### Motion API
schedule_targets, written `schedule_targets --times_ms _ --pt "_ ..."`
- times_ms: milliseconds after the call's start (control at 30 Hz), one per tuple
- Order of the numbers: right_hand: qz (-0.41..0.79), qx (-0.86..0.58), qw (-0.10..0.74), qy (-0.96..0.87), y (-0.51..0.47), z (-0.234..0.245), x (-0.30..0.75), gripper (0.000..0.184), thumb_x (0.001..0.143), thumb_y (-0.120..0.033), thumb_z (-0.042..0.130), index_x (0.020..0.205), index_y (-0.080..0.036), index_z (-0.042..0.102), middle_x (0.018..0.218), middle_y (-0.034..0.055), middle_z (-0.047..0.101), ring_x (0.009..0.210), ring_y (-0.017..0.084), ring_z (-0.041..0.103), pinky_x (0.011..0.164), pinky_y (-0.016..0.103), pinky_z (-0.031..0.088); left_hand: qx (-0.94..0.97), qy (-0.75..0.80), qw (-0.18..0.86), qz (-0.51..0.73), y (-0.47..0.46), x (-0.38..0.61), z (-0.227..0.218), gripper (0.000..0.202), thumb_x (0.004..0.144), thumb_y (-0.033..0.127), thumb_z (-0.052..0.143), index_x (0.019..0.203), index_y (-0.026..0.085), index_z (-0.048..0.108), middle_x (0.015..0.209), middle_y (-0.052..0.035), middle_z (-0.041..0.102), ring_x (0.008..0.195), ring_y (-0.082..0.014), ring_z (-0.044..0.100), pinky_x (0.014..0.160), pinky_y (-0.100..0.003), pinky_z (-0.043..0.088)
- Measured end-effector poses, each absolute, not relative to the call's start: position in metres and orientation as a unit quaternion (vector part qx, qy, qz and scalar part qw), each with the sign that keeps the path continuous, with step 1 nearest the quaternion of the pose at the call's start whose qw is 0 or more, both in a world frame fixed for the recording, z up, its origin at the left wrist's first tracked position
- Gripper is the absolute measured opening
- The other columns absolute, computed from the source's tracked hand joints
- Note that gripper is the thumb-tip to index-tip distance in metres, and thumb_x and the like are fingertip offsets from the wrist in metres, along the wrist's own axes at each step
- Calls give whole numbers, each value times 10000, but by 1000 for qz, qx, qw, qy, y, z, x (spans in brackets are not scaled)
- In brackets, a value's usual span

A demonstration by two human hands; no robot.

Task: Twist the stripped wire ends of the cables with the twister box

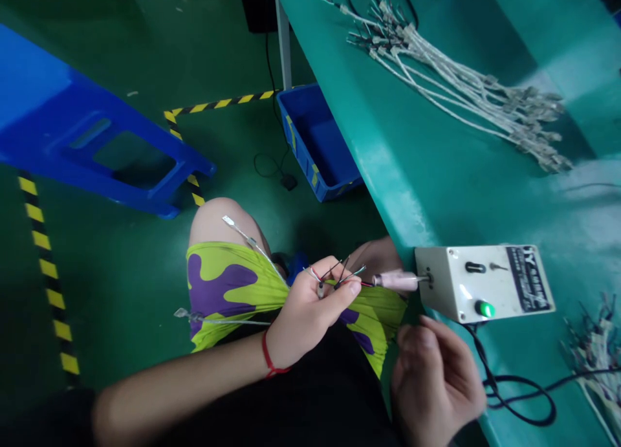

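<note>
My left hand (310,305), wearing a red string bracelet, pinches the stripped ends of two thin clear-jacketed cables. Fine black, red, white and green wires fan out from its fingertips. One cable (252,243) trails over my knee to a flat metal plug; the other cable (228,321) runs left across my lap. A red and a black wire reach from my fingers to a pink cylinder (395,280). That cylinder sits on a metal shaft from a white control box (478,282) with a lit green button. Below the box, my right hand (436,376) is curled, with nothing visible in it.
A bundle of similar cables (446,78) lies on the green table (388,162), and another bundle (596,350) is at the right edge. A black cord (514,395) loops below the box. A blue bin (310,143) and a blue stool (97,123) stand on the floor.
</note>
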State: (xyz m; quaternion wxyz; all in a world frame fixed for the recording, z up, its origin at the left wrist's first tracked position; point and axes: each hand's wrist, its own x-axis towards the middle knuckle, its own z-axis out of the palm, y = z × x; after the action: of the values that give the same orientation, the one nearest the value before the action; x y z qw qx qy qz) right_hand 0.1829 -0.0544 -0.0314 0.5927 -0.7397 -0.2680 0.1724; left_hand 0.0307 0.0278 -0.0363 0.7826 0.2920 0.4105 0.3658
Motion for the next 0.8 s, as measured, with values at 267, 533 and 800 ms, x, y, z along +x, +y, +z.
schedule_targets --times_ms 267,533,800 --pt "527 -612 541 -236 -50 -36 170 124 906 -279 804 1015 -231 768 629 -35 599 529 75 487 514 211 392 305 352 816 342 21 26 -26 202 999 252 706 854 155 604 644 69 477 503 -37 381 467 -185 276" --pt "576 -568 569 -150 -39 -31 169 142 867 -284 824 845 -201 712 591 -48 542 517 62 447 514 184 367 359 324 811 330 22 20 -21 146 989 239 706 900 126 732 719 12 635 566 -54 425 524 -180 344" --pt "460 -639 586 -191 -44 -27 169 165 866 -275 840 987 -208 751 675 -34 621 578 76 569 587 186 497 458 344 759 309 22 18 -22 244 1021 267 641 873 110 755 810 -53 718 695 -124 571 645 -239 437"
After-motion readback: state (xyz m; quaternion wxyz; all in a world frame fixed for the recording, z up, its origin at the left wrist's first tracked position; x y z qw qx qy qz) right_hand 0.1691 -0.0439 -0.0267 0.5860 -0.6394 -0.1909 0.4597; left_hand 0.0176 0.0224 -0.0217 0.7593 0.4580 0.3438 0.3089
